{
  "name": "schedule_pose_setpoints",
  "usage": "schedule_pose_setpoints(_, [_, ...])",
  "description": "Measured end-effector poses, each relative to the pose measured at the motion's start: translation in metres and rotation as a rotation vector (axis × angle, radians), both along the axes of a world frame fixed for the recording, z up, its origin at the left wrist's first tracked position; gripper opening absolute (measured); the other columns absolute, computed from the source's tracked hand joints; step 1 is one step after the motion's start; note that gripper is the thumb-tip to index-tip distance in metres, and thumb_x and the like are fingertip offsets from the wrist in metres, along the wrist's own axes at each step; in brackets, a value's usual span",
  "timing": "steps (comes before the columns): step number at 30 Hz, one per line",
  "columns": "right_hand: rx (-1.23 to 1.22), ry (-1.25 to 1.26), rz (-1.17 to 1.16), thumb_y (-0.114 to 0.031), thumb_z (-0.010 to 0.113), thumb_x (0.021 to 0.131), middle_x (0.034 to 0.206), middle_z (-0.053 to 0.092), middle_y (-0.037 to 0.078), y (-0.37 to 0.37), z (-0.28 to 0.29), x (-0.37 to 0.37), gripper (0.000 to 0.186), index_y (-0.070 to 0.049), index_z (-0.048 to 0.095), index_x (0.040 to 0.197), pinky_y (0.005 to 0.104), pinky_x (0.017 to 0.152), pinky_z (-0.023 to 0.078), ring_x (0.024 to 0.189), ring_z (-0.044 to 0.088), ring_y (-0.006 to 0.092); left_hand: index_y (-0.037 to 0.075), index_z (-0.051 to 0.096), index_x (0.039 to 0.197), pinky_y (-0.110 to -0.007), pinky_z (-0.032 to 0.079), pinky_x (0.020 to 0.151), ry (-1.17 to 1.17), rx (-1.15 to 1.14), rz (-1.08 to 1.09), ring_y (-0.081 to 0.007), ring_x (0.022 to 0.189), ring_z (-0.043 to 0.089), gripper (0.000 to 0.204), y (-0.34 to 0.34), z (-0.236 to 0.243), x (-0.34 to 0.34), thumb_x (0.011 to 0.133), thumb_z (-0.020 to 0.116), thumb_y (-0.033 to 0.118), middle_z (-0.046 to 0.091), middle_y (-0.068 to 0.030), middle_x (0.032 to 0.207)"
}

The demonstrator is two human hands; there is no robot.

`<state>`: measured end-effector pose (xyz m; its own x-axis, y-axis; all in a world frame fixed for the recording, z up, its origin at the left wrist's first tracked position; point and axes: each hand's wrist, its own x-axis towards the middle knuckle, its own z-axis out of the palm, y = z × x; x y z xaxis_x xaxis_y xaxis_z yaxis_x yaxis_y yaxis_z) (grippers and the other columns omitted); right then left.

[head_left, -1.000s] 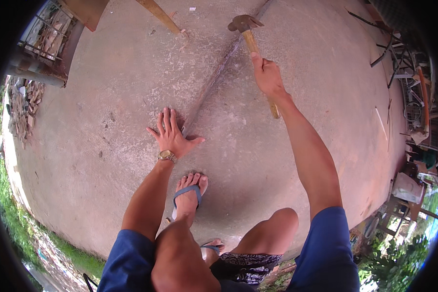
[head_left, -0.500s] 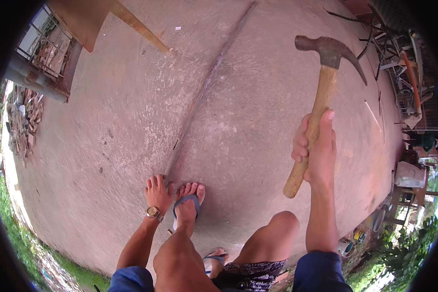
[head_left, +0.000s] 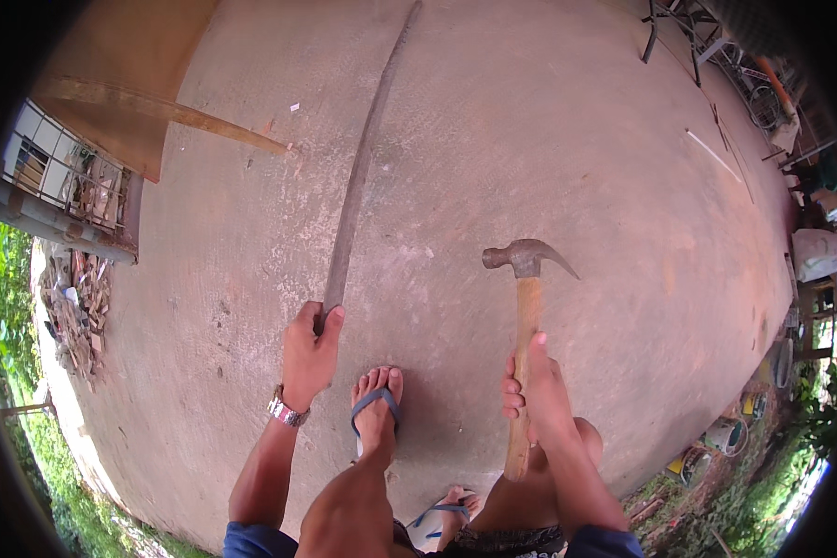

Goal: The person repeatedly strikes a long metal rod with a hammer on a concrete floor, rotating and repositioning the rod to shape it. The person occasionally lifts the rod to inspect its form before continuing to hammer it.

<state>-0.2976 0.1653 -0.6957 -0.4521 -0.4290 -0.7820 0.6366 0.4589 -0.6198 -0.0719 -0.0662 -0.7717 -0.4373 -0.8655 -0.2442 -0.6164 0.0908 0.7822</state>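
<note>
A claw hammer (head_left: 527,307) with a dark metal head and a wooden handle stands upright in my right hand (head_left: 544,395). The fingers wrap round the handle, and the thumb lies along it. My left hand (head_left: 309,358), a watch (head_left: 288,409) on its wrist, grips the near end of a long, narrow grey-brown strip (head_left: 355,200). The strip runs away from me across the concrete to the top of the view; whether it is wood or metal I cannot tell. My sandalled foot (head_left: 377,409) is just right of the left hand.
A wooden leg (head_left: 223,127) slants down to the concrete floor (head_left: 493,167) at the far left, beside a brown panel (head_left: 158,74). Scrap pieces (head_left: 79,312) lie piled at the left edge. Metal frames and clutter line the right side, with several buckets (head_left: 724,435) lower down.
My left hand has gone from resting at the strip's near end to gripping it, and that end looks raised. My right hand has brought the hammer down and to the left.
</note>
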Motion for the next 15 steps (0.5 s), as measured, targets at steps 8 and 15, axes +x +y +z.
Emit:
schedule_pose_setpoints(8, [-0.042, -0.119, -0.041, -0.076, 0.039, 0.103, 0.069, 0.041, -0.001, 0.015, 0.000, 0.008, 0.068, -0.009, 0.048, 0.093, 0.0294, 0.050, 0.036, 0.053, 0.037, 0.0109, -0.007, 0.056, 0.129, -0.033, 0.054, 0.083, 0.908, 1.170, 0.083, -0.0176, 0.088, 0.059, 0.040, -0.010, 0.061, -0.130, 0.106, 0.056, 0.025, 0.062, -0.0083, 0.105])
schedule_pose_setpoints(15, [-0.011, -0.164, -0.131, -0.075, 0.038, 0.104, 0.068, 0.039, -0.002, 0.039, 0.003, 0.007, 0.067, -0.010, 0.046, 0.092, 0.0297, 0.049, 0.035, 0.052, 0.034, 0.0111, -0.021, 0.035, 0.143, -0.052, 0.047, 0.118, 1.262, 1.095, -0.090, -0.0361, 0.131, 0.057, 0.046, 0.008, 0.143, -0.157, 0.108, 0.042, 0.007, 0.054, -0.0278, 0.140])
